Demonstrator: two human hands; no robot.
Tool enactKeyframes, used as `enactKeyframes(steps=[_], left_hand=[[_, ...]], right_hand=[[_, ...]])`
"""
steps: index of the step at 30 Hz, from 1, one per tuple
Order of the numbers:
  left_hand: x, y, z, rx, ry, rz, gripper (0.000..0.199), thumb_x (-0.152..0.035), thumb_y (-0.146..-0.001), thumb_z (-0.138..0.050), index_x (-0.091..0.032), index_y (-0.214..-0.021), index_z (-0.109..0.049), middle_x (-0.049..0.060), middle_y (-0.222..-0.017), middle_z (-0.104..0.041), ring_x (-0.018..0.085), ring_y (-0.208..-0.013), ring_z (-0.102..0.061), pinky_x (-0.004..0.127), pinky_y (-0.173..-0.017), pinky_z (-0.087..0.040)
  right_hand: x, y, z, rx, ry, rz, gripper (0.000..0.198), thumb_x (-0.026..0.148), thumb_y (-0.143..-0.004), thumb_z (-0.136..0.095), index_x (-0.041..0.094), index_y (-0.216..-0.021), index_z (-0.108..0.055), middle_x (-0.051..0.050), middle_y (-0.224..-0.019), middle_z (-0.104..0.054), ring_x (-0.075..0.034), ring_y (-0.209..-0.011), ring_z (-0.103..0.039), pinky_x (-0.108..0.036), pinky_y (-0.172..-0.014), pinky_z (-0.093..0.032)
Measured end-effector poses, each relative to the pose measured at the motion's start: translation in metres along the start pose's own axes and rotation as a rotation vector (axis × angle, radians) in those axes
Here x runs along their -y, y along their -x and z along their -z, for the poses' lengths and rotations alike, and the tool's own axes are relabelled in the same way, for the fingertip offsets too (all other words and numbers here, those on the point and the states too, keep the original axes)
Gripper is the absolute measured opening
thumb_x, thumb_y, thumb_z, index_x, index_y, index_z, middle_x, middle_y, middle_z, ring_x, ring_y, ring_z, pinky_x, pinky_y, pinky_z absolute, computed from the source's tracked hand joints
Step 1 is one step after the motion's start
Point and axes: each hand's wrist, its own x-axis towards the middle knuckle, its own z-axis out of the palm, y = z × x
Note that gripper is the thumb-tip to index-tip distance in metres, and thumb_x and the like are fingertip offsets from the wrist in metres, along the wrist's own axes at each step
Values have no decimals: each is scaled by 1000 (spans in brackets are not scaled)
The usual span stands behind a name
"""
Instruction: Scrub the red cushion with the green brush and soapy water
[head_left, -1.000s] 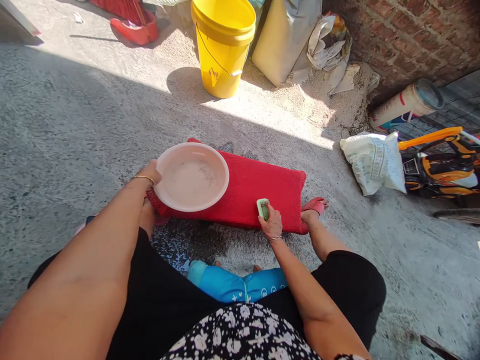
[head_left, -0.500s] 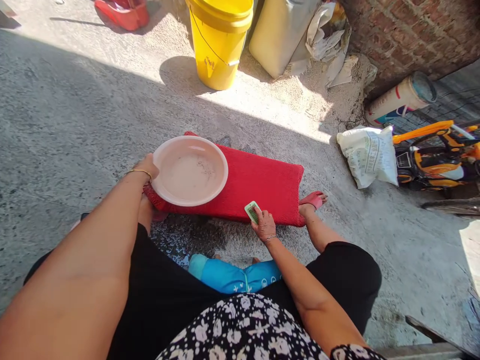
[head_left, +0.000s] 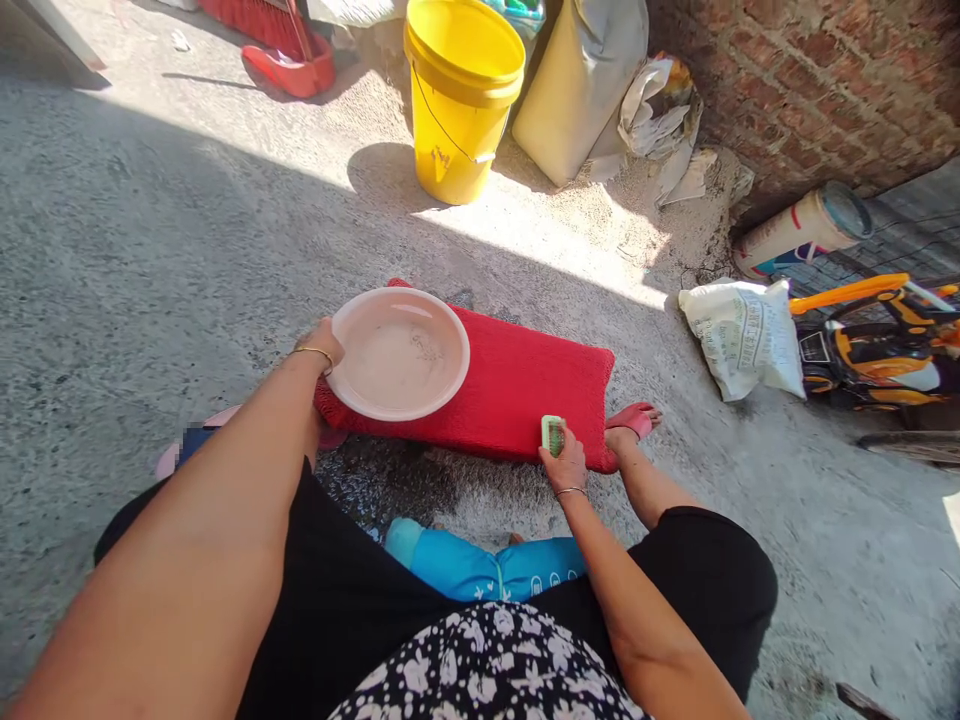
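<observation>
A pale pink basin [head_left: 401, 385] with some shallow liquid and dark specks in it rests on the left part of a bench covered with a red cloth [head_left: 525, 375]. My left hand [head_left: 324, 347] grips the basin's left rim, its thumb over the edge. In my right hand [head_left: 568, 465] is a small green scrub brush [head_left: 553, 436], bristles turned upward, held above the cloth's front right edge. The underside of the brush and some fingers are hidden.
Beyond the bench stand a yellow bucket [head_left: 457, 120], a red dustpan [head_left: 300, 72] and a full sack [head_left: 581, 95]. On the right lie a white printed bag [head_left: 742, 335] and an orange-black machine [head_left: 870, 350]. Wet concrete [head_left: 420, 475] and a blue bundle [head_left: 465, 560] are near my legs.
My right hand has moved right along the cloth's front edge with the brush, which is now more upright. My left hand still holds the basin. The whole view has shifted slightly.
</observation>
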Motion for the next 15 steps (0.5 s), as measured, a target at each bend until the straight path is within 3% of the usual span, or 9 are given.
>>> enactKeyframes(steps=[4,7,9,11,15], left_hand=[[-3,7,3,20,-68,42,58,-18,-84,-54,-10,-137,-35,23,-132,-55,30,-121,-54,38,-95,-43],[-5,9,5,24,-99,51,59,-20,-84,-54,-11,-138,-35,22,-130,-57,29,-118,-57,37,-93,-44],[-5,7,6,28,-113,64,60,-21,-83,-55,-11,-138,-35,22,-128,-58,29,-115,-58,38,-92,-45],[-5,4,6,25,-117,72,60,-21,-81,-57,-11,-137,-36,22,-125,-60,30,-113,-60,39,-92,-46],[0,-4,2,-5,-85,23,61,-21,-77,-60,-9,-133,-40,23,-119,-62,31,-108,-61,42,-92,-46]], right_hand=[[85,35,-25,107,84,543,64,35,-81,-64,23,-141,-45,-10,-109,-56,-24,-98,-52,-34,-86,-42],[134,52,-37,148,147,789,65,35,-82,-65,25,-143,-44,-10,-108,-55,-24,-94,-49,-34,-83,-41],[147,51,-40,161,185,835,67,36,-81,-66,27,-144,-43,-11,-108,-54,-24,-94,-48,-34,-80,-41],[140,42,-38,166,220,793,69,35,-80,-67,28,-144,-42,-10,-108,-54,-24,-94,-48,-33,-80,-41],[70,15,-25,128,236,554,65,32,-81,-65,30,-143,-44,-9,-108,-54,-23,-94,-49,-33,-83,-40]])
